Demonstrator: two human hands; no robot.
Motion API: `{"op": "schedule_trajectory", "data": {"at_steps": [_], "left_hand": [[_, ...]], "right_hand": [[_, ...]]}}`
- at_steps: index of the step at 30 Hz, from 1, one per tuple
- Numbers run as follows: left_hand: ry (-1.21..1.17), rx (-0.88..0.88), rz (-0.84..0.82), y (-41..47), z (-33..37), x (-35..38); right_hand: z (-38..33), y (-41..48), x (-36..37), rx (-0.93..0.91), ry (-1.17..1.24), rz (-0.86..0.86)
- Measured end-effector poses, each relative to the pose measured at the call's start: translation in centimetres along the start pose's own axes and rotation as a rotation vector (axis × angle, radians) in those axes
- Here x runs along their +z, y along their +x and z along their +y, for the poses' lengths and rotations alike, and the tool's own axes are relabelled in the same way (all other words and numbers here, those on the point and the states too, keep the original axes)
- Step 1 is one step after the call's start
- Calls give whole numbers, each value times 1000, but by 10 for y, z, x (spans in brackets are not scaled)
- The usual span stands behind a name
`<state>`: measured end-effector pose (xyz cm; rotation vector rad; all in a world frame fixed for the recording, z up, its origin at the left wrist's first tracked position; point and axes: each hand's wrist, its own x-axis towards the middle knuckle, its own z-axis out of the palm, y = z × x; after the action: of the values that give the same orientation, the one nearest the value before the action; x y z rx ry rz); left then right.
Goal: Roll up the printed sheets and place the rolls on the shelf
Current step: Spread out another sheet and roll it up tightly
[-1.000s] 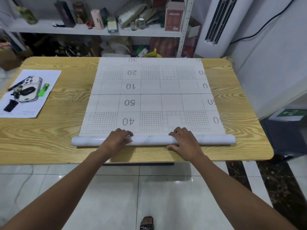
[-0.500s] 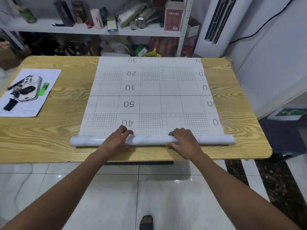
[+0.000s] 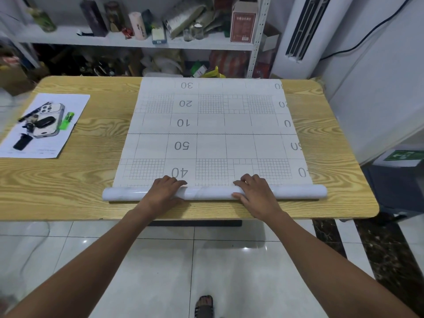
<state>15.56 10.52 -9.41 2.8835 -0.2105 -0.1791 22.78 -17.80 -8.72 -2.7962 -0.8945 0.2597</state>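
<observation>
A large white printed sheet (image 3: 211,125) with grids and numbers lies flat across the wooden table (image 3: 75,180). Its near end is wound into a long white roll (image 3: 296,192) lying crosswise near the table's front edge, just below the printed "40". My left hand (image 3: 164,191) lies over the roll left of its middle, fingers curled across the top and the thumb on the near side. Right of the middle, my right hand (image 3: 255,191) grips the roll the same way. A white metal shelf (image 3: 206,43) stands behind the table, crowded with items.
At the table's left end a paper sheet (image 3: 73,104) carries a phone (image 3: 49,120), a green lighter (image 3: 67,121) and small dark items. A white standing air conditioner (image 3: 302,31) stands at the back right beside a white wall. Tiled floor lies below.
The roll has turned a little farther away over the sheet, covering the strip below the "40" row. Both hands stayed on it and moved with it.
</observation>
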Motion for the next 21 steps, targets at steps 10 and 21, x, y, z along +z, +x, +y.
{"op": "schedule_trajectory", "data": {"at_steps": [10,21], "left_hand": [[0,-41,-80,-3,1,0],[24,5,-150,-6,1,-5]], "right_hand": [[-3,-8,2,14,63,26],[-5,-14,9,-23,37,89]]}}
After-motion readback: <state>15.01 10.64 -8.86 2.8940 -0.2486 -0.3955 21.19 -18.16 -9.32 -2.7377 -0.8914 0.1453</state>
